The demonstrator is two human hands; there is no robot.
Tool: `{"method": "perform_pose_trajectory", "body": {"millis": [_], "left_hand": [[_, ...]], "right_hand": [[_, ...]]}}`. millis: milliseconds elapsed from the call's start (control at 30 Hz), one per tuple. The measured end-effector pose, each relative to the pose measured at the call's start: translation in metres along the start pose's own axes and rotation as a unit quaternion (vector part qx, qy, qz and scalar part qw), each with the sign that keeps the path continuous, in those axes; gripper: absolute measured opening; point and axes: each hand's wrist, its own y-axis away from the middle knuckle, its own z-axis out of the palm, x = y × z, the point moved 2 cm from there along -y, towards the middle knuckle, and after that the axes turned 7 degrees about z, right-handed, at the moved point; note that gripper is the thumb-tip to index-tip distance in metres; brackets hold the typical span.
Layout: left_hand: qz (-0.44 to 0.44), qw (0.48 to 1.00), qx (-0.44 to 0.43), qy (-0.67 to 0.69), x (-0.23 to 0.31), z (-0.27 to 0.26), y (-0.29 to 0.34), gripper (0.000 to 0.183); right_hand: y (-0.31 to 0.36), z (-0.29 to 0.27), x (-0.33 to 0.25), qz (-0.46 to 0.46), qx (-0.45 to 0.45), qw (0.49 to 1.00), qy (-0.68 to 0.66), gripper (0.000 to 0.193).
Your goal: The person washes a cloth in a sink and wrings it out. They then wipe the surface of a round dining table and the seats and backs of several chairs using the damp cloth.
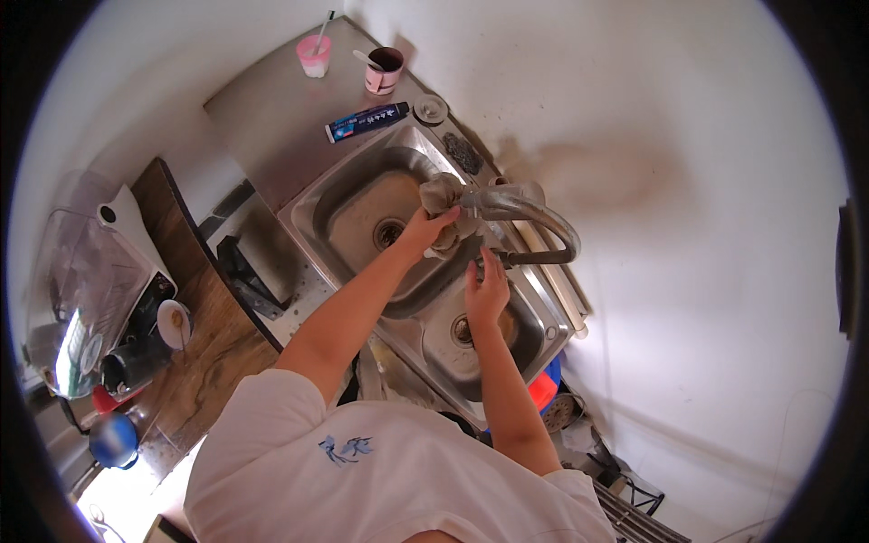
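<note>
Here, grey cloth; apparently lettered blue tube

And the left hand has its fingers partly lost in the cloth! Below right of that grip, the right hand's fingertip contact is unclear; far lower left, a blue round thing blurs.

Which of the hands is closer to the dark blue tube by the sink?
Left. The left hand, at the bunched greyish cloth, is nearer the tube; the right hand is farther away, beside the curved metal faucet.
</note>
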Motion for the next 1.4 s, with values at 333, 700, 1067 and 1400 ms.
{"method": "perform_pose_trajectory", "body": {"millis": [333, 700, 1067, 1400], "left_hand": [[0.103, 0.985, -0.004, -0.139, 0.005, -0.035, 0.006, 0.076], [0.066, 0.974, 0.08, -0.199, 0.007, -0.103, -0.001, 0.059], [0.064, 0.959, 0.049, -0.273, 0.008, -0.075, 0.009, 0.057], [0.178, 0.913, 0.2, -0.307, 0.03, -0.098, 0.016, 0.037]], "right_hand": [[-0.067, 0.086, -0.024, 0.291, -0.258, 0.816, -0.427, 0.038], [-0.081, 0.124, -0.029, 0.356, -0.267, 0.67, -0.594, 0.029], [-0.094, 0.108, -0.052, 0.393, -0.267, 0.591, -0.652, 0.04], [-0.099, 0.114, 0.01, 0.365, -0.176, 0.67, -0.622, 0.046]]}}
